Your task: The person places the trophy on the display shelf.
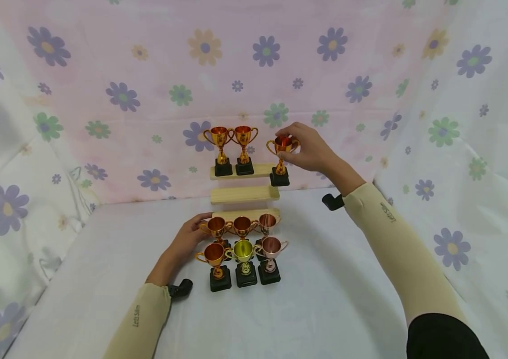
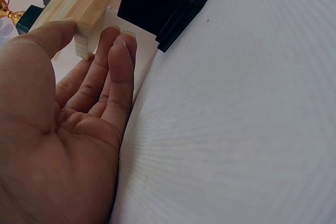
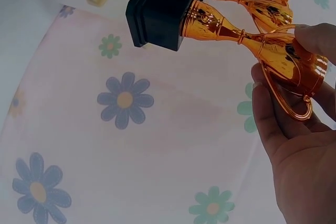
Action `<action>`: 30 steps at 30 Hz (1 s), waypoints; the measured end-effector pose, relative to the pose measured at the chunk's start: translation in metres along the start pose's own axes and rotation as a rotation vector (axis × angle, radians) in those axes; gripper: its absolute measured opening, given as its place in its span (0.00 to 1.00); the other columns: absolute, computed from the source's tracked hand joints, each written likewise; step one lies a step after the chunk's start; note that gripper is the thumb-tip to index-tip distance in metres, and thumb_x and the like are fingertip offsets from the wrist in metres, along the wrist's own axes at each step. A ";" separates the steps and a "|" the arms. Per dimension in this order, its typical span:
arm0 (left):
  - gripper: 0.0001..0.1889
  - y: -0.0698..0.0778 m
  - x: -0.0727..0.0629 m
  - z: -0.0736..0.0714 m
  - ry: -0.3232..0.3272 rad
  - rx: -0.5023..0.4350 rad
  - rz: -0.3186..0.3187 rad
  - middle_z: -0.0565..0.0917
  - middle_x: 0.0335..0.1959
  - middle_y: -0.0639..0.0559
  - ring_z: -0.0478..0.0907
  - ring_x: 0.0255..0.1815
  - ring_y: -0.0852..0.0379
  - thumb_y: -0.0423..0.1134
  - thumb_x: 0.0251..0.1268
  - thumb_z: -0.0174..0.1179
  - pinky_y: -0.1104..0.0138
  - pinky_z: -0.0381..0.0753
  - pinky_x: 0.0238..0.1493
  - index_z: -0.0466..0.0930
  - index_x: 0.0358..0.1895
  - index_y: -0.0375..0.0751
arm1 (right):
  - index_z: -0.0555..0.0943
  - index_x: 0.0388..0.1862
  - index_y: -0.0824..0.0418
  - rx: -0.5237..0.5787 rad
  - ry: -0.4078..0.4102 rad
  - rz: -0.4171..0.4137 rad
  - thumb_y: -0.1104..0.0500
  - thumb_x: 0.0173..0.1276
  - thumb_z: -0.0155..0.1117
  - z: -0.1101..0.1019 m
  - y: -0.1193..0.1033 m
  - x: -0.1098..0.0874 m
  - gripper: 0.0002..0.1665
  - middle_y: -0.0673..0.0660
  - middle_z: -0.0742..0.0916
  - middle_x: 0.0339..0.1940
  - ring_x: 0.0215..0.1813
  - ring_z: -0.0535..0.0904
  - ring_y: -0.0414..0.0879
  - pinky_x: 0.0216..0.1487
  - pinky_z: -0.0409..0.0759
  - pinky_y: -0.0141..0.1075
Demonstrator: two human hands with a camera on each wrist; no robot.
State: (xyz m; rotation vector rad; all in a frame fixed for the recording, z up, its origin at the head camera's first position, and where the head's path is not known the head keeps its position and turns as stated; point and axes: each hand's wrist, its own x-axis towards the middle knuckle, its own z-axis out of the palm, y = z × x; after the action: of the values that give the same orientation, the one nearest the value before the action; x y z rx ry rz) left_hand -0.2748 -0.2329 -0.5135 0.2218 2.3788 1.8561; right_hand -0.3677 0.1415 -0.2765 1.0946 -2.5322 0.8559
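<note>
In the head view my right hand (image 1: 308, 148) holds a small gold trophy cup (image 1: 279, 175) by its bowl, upright at the right end of the top step. The right wrist view shows the thumb and fingers round the bowl of this gold trophy (image 3: 210, 22), its black base free of the hand. My left hand (image 1: 189, 238) is at the left end of the bottom step of a wooden stand (image 1: 245, 194). In the left wrist view, the thumb touches the end of the wooden step (image 2: 97, 11), with the fingers bent round its underside.
Two gold trophies (image 1: 244, 154) stand on the top step, left of the held one. The middle step is bare wood. Three trophies (image 1: 216, 227) are at the bottom step. In front, a row of orange, yellow-gold and pink trophies (image 1: 246, 271) stands on the white cloth (image 1: 325, 299).
</note>
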 end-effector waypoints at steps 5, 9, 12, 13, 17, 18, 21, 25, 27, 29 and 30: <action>0.29 0.000 0.001 0.000 -0.003 0.009 -0.008 0.86 0.61 0.40 0.85 0.54 0.52 0.37 0.80 0.56 0.61 0.80 0.62 0.65 0.81 0.42 | 0.78 0.69 0.67 0.024 0.017 0.033 0.59 0.71 0.74 0.001 0.003 0.006 0.30 0.62 0.83 0.61 0.57 0.81 0.56 0.62 0.81 0.49; 0.29 0.000 0.000 0.000 0.000 0.011 -0.008 0.86 0.60 0.40 0.85 0.54 0.52 0.38 0.80 0.56 0.59 0.80 0.63 0.66 0.81 0.43 | 0.76 0.69 0.68 0.048 0.030 0.069 0.59 0.72 0.73 0.004 0.005 0.011 0.31 0.63 0.82 0.61 0.59 0.80 0.57 0.64 0.80 0.50; 0.29 0.000 0.000 0.000 0.004 0.017 -0.001 0.86 0.60 0.39 0.85 0.54 0.51 0.38 0.80 0.56 0.59 0.80 0.63 0.66 0.81 0.42 | 0.75 0.69 0.67 0.056 0.040 0.086 0.58 0.72 0.73 0.007 0.006 0.014 0.31 0.63 0.82 0.62 0.60 0.80 0.57 0.64 0.80 0.51; 0.29 0.000 0.000 0.000 0.005 0.020 0.000 0.86 0.60 0.39 0.85 0.54 0.51 0.38 0.80 0.56 0.60 0.80 0.62 0.66 0.80 0.42 | 0.76 0.69 0.67 0.060 0.043 0.089 0.58 0.72 0.73 0.008 0.007 0.015 0.31 0.63 0.82 0.62 0.60 0.80 0.57 0.64 0.80 0.51; 0.29 -0.001 -0.001 0.000 0.006 0.021 -0.001 0.86 0.60 0.40 0.85 0.55 0.51 0.37 0.80 0.56 0.61 0.80 0.61 0.67 0.80 0.42 | 0.76 0.69 0.67 0.071 0.048 0.101 0.58 0.73 0.73 0.012 0.009 0.019 0.30 0.62 0.82 0.63 0.60 0.80 0.56 0.64 0.80 0.50; 0.29 -0.001 -0.001 0.000 0.008 0.021 -0.002 0.86 0.60 0.40 0.85 0.55 0.51 0.37 0.80 0.56 0.61 0.80 0.61 0.67 0.80 0.42 | 0.76 0.70 0.66 0.076 0.048 0.104 0.58 0.74 0.72 0.013 0.010 0.020 0.30 0.62 0.82 0.63 0.61 0.80 0.56 0.64 0.80 0.49; 0.28 -0.001 0.000 -0.001 0.008 0.017 0.008 0.86 0.59 0.40 0.85 0.54 0.52 0.36 0.80 0.56 0.62 0.80 0.61 0.67 0.80 0.41 | 0.76 0.71 0.66 0.097 0.046 0.110 0.58 0.75 0.71 0.016 0.011 0.024 0.30 0.62 0.81 0.63 0.61 0.80 0.55 0.62 0.82 0.48; 0.29 -0.002 0.000 0.000 0.001 0.012 0.020 0.86 0.58 0.39 0.86 0.52 0.53 0.36 0.80 0.56 0.61 0.81 0.61 0.66 0.80 0.40 | 0.76 0.71 0.65 0.104 0.047 0.124 0.57 0.75 0.71 0.017 0.011 0.029 0.30 0.61 0.81 0.64 0.61 0.79 0.55 0.62 0.82 0.48; 0.28 -0.001 0.001 0.000 0.000 0.013 0.017 0.85 0.58 0.40 0.85 0.52 0.53 0.37 0.80 0.56 0.60 0.81 0.61 0.67 0.80 0.41 | 0.76 0.71 0.65 0.086 0.044 0.133 0.57 0.75 0.71 0.017 0.011 0.031 0.30 0.61 0.81 0.65 0.62 0.79 0.55 0.64 0.80 0.48; 0.28 0.000 0.001 0.001 0.000 0.016 0.013 0.85 0.58 0.40 0.85 0.53 0.52 0.37 0.80 0.56 0.59 0.80 0.62 0.67 0.80 0.41 | 0.76 0.72 0.65 0.064 0.040 0.144 0.56 0.75 0.71 0.018 0.012 0.034 0.30 0.61 0.81 0.66 0.63 0.78 0.55 0.66 0.79 0.49; 0.28 0.000 0.000 0.001 0.000 0.018 0.011 0.85 0.58 0.40 0.85 0.53 0.51 0.37 0.80 0.56 0.59 0.80 0.62 0.67 0.80 0.42 | 0.76 0.72 0.65 0.053 0.036 0.148 0.56 0.75 0.71 0.018 0.012 0.035 0.30 0.61 0.81 0.66 0.64 0.78 0.55 0.68 0.78 0.48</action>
State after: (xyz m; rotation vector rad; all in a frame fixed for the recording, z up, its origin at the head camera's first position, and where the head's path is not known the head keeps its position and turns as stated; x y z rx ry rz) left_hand -0.2751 -0.2322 -0.5137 0.2372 2.4001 1.8410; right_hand -0.4005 0.1163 -0.2802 0.9064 -2.5999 0.9758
